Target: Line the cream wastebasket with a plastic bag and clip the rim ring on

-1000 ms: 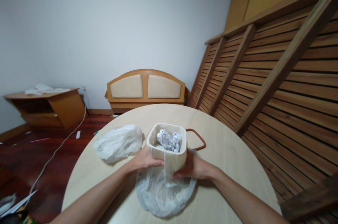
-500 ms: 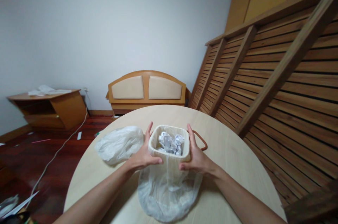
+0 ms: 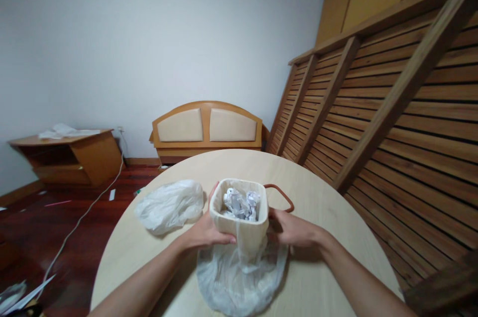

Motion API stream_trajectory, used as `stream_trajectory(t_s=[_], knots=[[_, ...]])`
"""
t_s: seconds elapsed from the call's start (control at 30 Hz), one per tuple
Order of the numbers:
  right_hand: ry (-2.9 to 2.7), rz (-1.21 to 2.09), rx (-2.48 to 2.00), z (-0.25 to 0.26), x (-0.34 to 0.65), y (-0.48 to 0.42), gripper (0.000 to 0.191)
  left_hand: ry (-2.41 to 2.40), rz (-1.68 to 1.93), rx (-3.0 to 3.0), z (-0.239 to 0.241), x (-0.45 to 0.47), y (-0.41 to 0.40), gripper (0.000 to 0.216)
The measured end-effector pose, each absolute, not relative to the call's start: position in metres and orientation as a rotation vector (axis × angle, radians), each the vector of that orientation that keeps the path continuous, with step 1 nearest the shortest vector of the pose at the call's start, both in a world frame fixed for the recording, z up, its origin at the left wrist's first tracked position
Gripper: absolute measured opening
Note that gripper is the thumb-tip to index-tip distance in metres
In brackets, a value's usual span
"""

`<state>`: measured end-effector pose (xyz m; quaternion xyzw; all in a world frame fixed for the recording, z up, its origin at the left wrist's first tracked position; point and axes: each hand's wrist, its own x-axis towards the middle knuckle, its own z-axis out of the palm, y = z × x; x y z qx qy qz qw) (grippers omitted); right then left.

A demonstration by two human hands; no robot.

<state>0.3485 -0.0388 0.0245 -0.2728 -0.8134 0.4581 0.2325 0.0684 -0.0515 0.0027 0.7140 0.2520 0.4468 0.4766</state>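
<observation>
A small cream bin (image 3: pixel 241 220) with crumpled white paper (image 3: pixel 241 203) inside stands on a round light wooden table (image 3: pixel 321 207). A clear plastic bag (image 3: pixel 239 277) lies under and in front of it. My left hand (image 3: pixel 207 230) grips the bin's left side, thumb across the front. My right hand (image 3: pixel 295 227) is curled against the bin's right side, fingers hidden behind it. A brown loop handle (image 3: pixel 281 195) sticks out behind the bin on the right.
A second crumpled plastic bag (image 3: pixel 170 205) lies on the table to the left. Slatted wooden panels (image 3: pixel 373 123) lean on the right. A padded headboard (image 3: pixel 207 128) and a low wooden cabinet (image 3: pixel 70 155) stand by the far wall; a white cable (image 3: pixel 85 212) runs across the floor.
Both hands went from low on the bin, to open palms at its rim, to now: left gripping the side, right lower and curled by the right wall.
</observation>
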Motion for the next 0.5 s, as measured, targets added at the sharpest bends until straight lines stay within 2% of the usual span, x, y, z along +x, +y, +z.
stream_trajectory(t_s=[0.07, 0.13, 0.3, 0.4, 0.5], knots=[[-2.121, 1.101, -0.914, 0.024, 0.363, -0.026, 0.054, 0.593, 1.127, 1.761, 0.002, 0.067, -0.051, 0.133], [-1.932, 0.801, -1.159, 0.016, 0.374, -0.011, 0.040, 0.583, 1.241, 1.749, 0.004, 0.068, -0.050, 0.137], [-1.970, 0.298, -1.520, -0.014, 0.394, 0.021, 0.030, 0.712, 1.690, 1.651, 0.018, 0.083, -0.061, 0.130], [-1.915, 0.226, -1.671, -0.024, 0.405, 0.031, 0.022, 0.852, 1.788, 1.694, 0.026, 0.096, -0.072, 0.124], [-1.771, 0.181, -1.780, -0.026, 0.419, 0.036, 0.024, 0.960, 1.758, 1.771, 0.021, 0.103, -0.076, 0.123]])
